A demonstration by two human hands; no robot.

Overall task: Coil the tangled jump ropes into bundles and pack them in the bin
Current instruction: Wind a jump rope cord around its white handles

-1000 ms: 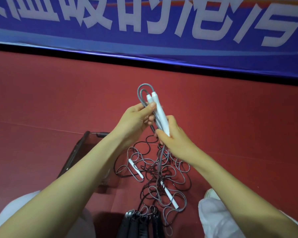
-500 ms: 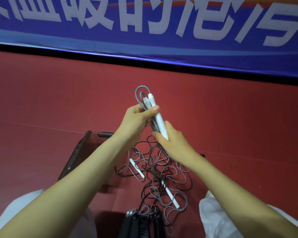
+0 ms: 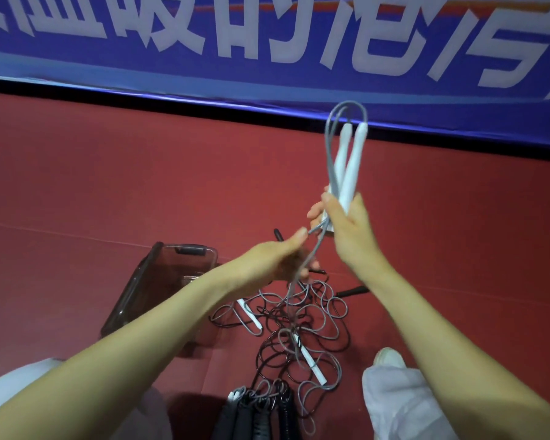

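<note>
My right hand [image 3: 346, 227] grips the two white handles [image 3: 350, 163] of a grey jump rope, held upright, with a grey loop arching over their tips. My left hand [image 3: 280, 258] is lower and to the left, pinching the grey cord [image 3: 311, 252] that runs down from the handles. That cord drops into a tangle of grey and dark ropes [image 3: 299, 325] on the red floor, where two more white handles [image 3: 308, 360] lie. A dark translucent bin [image 3: 159, 274] stands left of the tangle, partly hidden by my left forearm.
Black rope handles [image 3: 258, 414] lie bunched at the bottom edge. Another black handle [image 3: 353, 292] sticks out right of the tangle. A blue banner [image 3: 267, 49] with white characters runs along the far side of the floor. My white-clad knees and a shoe [image 3: 389, 357] flank the pile.
My right hand has raised the white handles up and to the right. My left hand has slid off the handles and down along the grey cord, drawing it taut.
</note>
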